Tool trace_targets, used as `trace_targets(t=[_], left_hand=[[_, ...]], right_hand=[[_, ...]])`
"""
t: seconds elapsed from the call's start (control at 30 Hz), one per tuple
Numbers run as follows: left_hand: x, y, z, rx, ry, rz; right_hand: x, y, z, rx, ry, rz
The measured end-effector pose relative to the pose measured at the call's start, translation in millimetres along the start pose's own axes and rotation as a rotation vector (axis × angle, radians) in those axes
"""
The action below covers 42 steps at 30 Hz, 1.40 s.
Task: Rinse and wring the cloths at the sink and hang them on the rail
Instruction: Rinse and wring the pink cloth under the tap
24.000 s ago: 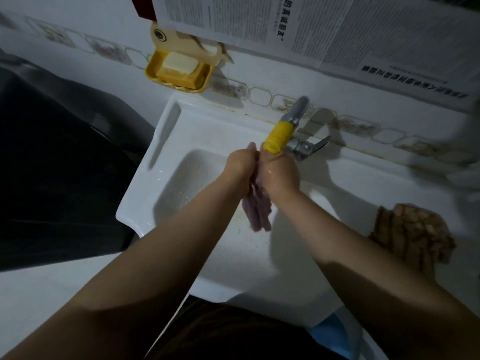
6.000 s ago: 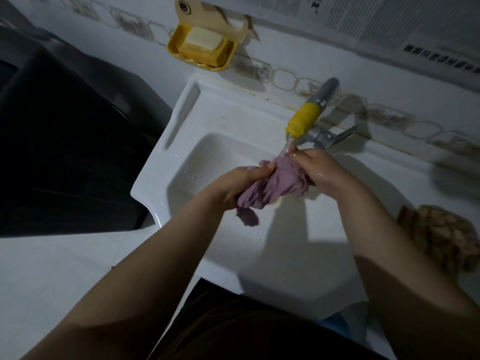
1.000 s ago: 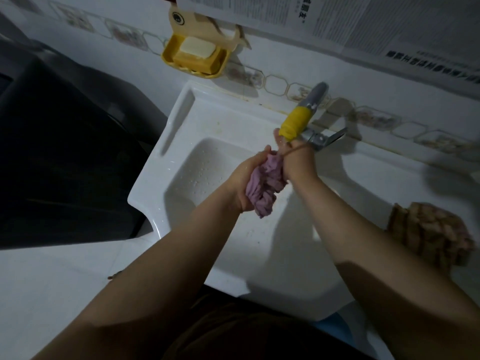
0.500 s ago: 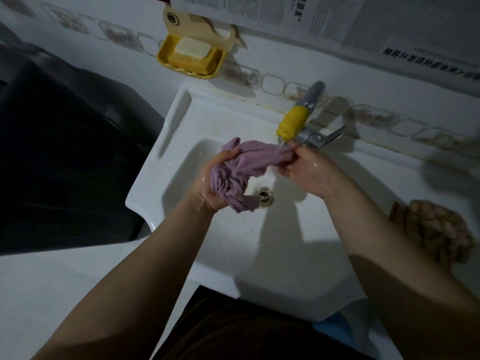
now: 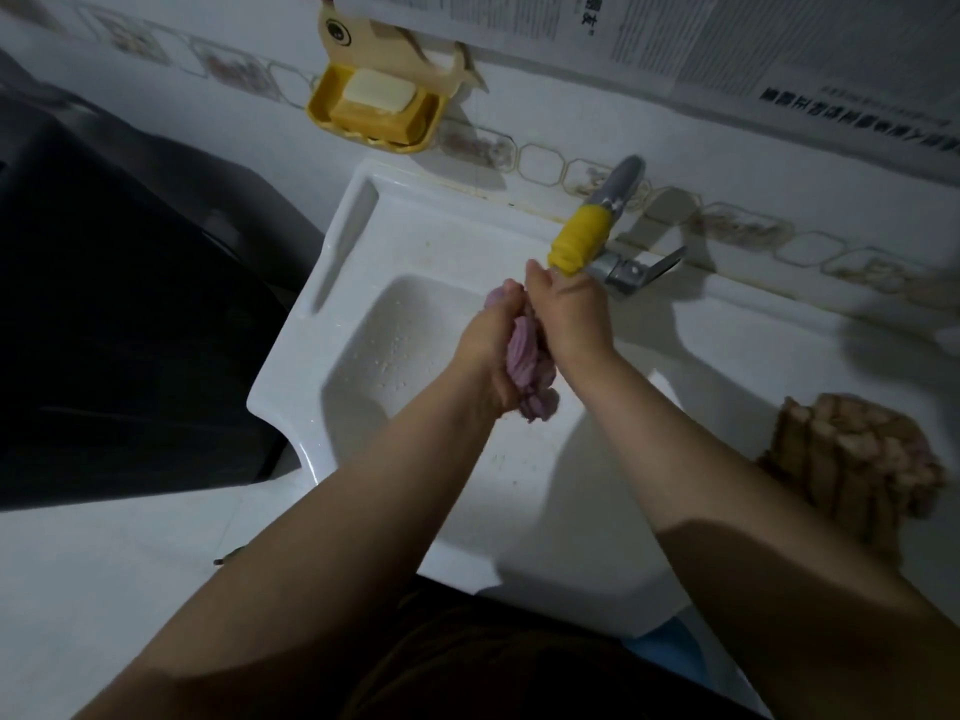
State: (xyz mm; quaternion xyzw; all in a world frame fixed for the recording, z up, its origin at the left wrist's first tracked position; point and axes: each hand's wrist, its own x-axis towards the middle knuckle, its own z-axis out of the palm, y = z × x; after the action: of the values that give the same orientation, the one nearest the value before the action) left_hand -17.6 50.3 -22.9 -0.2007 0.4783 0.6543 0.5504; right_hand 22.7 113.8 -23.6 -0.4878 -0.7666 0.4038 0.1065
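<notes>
Both hands, left hand [image 5: 488, 350] and right hand [image 5: 571, 324], clamp the pink cloth [image 5: 527, 366] below the tap [image 5: 582, 244] at twelve o'clock; a wet twist may slip.

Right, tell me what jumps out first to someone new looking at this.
Both hands, left hand and right hand, grip a bunched purple cloth over the white sink, just below the yellow-sleeved tap. A yellow soap dish hangs on the wall above, and a brown cloth lies right of the sink.
</notes>
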Motion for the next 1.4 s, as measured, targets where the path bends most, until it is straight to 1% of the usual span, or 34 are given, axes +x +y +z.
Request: trace_targets(t=[0.03, 0.07, 0.13, 0.17, 0.2, 0.27, 0.33, 0.4, 0.43, 0.47, 0.53, 0.57, 0.6, 0.67, 0.7, 0.73, 0.77, 0.87, 0.93, 1.0, 1.03, 1.07, 1.13, 1.2, 1.27, 1.3, 1.4], left_hand=[[2, 1, 1, -0.011, 0.008, 0.03], [4, 5, 0, 0.009, 0.0, 0.036], [5, 11, -6, 0.082, -0.015, -0.023], [7, 10, -8, 0.133, -0.001, -0.035], [7, 9, -7, 0.159, -0.01, -0.051], [9, 2, -5, 0.167, -0.104, -0.075], [6, 1, -4, 0.186, -0.223, -0.131], [2, 8, -8, 0.182, -0.366, -0.17], [0, 12, -11, 0.174, -0.418, -0.176], [0, 17, -15, 0.157, -0.446, -0.171], [3, 24, -24, 0.129, -0.512, -0.156], [5, 27, -26, 0.126, -0.534, -0.161], [3, 29, -28, 0.132, -0.551, -0.186], [2, 33, -32, 0.167, -0.578, -0.23], [3, 35, -34, 0.197, -0.591, -0.246], [3, 37, -35, 0.224, -0.603, -0.269], [3, 38, -36, 0.252, -0.594, -0.288], [5, 33, -35, 0.346, -0.519, -0.344], [8, 28, -35, 0.452, -0.469, -0.337], [6, 27, -36, 0.537, -0.432, -0.305], [3, 29, -39, 0.587, -0.445, -0.301], [2, 30, -43, 0.643, -0.494, -0.318], [2, 29, -52, 0.73, -0.594, -0.34], [2, 24, -58, 0.708, -0.564, -0.322], [6, 19, -64, 0.634, -0.528, -0.243], [7, 19, -67, 0.629, -0.516, -0.219], [6, 23, -75, 0.709, -0.415, -0.214]], right_hand=[[-1, 2, 0, 0.031, -0.003, 0.007], [-8, 2, 1, 0.043, -0.024, -0.028], [-27, 3, 5, -0.035, -0.092, -0.113], [-32, 4, 6, -0.07, -0.09, -0.118], [-29, 7, 5, -0.088, -0.057, -0.109], [-4, 19, 3, -0.067, 0.006, -0.011], [25, 37, -2, -0.053, -0.03, 0.068], [44, 58, -4, -0.067, -0.141, 0.122], [51, 66, -5, -0.027, -0.179, 0.135], [52, 68, -9, 0.081, -0.209, 0.129], [42, 61, -19, 0.386, -0.304, 0.14], [37, 57, -23, 0.537, -0.402, 0.152], [31, 55, -28, 0.641, -0.536, 0.161], [18, 53, -34, 0.695, -0.801, 0.127], [15, 52, -35, 0.648, -0.861, 0.103], [12, 48, -38, 0.55, -0.863, 0.069], [13, 47, -38, 0.417, -0.817, 0.032], [20, 42, -36, -0.007, -0.614, -0.1], [25, 41, -37, -0.143, -0.509, -0.108], [26, 35, -41, -0.213, -0.472, -0.092], [26, 32, -43, -0.211, -0.45, -0.05], [27, 30, -45, -0.191, -0.402, 0.02], [31, 31, -45, -0.074, -0.274, 0.161], [30, 32, -44, 0.101, -0.239, 0.277], [34, 39, -45, 0.333, -0.283, 0.362], [36, 42, -47, 0.467, -0.33, 0.387], [41, 49, -50, 0.861, -0.469, 0.449]])
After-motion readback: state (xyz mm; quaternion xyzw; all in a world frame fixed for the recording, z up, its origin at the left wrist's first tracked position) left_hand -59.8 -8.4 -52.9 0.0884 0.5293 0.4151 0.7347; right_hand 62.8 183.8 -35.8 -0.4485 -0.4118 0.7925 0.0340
